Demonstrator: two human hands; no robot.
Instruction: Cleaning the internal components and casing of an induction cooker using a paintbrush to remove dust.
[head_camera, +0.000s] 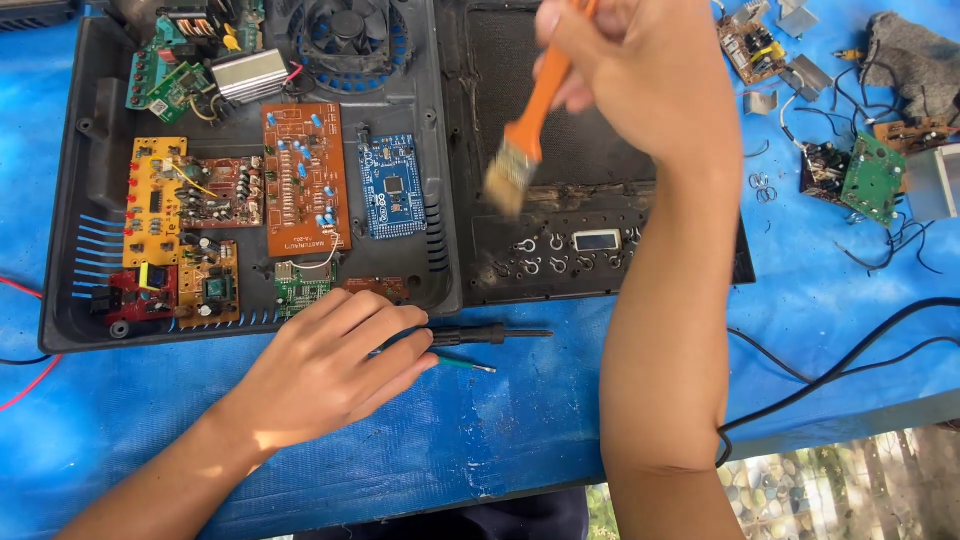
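Blue sheeting covers the bench (500, 420), where an opened black casing (70, 200) holds circuit boards at left of the frame. At top centre, the right hand (640, 75) grips an orange-handled brush (525, 130) above the casing's dusty panel (590, 190). Lower left, the left hand (325, 365) rests, fingers loosely curled, on a black-handled tool (480, 335).

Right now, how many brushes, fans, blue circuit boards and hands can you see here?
brush: 1
fan: 1
blue circuit board: 1
hands: 2, the left hand and the right hand
Total: 5
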